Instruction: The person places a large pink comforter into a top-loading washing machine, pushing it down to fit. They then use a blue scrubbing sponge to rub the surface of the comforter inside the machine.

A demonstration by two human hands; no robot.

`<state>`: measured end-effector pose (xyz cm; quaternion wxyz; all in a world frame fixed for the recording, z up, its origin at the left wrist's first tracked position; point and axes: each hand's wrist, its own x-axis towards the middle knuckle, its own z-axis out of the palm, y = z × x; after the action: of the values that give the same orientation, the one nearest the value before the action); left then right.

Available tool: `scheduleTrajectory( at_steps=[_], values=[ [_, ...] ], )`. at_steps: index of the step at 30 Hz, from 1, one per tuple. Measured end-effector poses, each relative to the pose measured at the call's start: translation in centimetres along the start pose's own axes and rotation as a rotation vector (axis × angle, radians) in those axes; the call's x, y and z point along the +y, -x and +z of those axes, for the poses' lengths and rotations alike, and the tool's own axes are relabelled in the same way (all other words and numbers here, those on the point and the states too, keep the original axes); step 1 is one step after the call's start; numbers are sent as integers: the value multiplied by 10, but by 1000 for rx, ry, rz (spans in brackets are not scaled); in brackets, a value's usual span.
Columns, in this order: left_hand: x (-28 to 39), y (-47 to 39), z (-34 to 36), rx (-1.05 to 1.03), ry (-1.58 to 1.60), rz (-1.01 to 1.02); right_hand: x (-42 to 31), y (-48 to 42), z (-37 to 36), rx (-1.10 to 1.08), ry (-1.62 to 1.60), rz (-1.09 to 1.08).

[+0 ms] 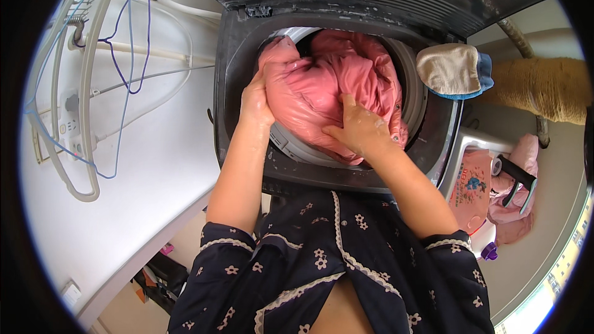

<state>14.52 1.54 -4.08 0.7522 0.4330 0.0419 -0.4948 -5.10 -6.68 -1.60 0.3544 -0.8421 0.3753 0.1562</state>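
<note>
A pink puffy jacket (306, 97), shiny and wet-looking, lies bunched in the round opening of a top-loading washing machine (241, 157) whose dark lid is raised. My left hand (257, 97) grips the jacket's left edge, its fingers partly hidden behind the fabric. On the jacket's lower right part rests my right hand (362, 125), thumb and fingers spread over the folds, with some foam on its back. Metal snaps show along the jacket's right edge. The tub's rim (297, 146) can be seen around the cloth.
A beige and blue scrubbing mitt (448, 69) lies on the machine's right corner. Farther right are a rope-wrapped pipe (533, 88), a pink detergent pouch (471, 185), a black-handled brush (517, 171), pink cloth and a purple-capped bottle (489, 250). Hoses and hangers (111, 55) hang at left.
</note>
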Motion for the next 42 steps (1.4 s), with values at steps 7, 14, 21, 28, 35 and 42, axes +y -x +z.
scheduleTrajectory(
  at_steps=[7,14,21,28,35,42],
  values=[
    [-3,6,67,-340,92,-70,-10,-25,-7,-458,3,-121],
    [15,26,40,-628,-221,-110,-47,-48,77,-133,-819,-534],
    [37,60,-28,-406,-318,-249,16,-67,61,-312,-271,-800],
    [20,68,-29,-294,-245,-221,39,-102,-14,295,-204,-436],
    [83,56,-7,-386,-371,-175,32,-101,-59,57,-702,-352],
    [138,43,42,-410,-686,63,-16,-34,-170,144,-1253,-485]
  ],
)
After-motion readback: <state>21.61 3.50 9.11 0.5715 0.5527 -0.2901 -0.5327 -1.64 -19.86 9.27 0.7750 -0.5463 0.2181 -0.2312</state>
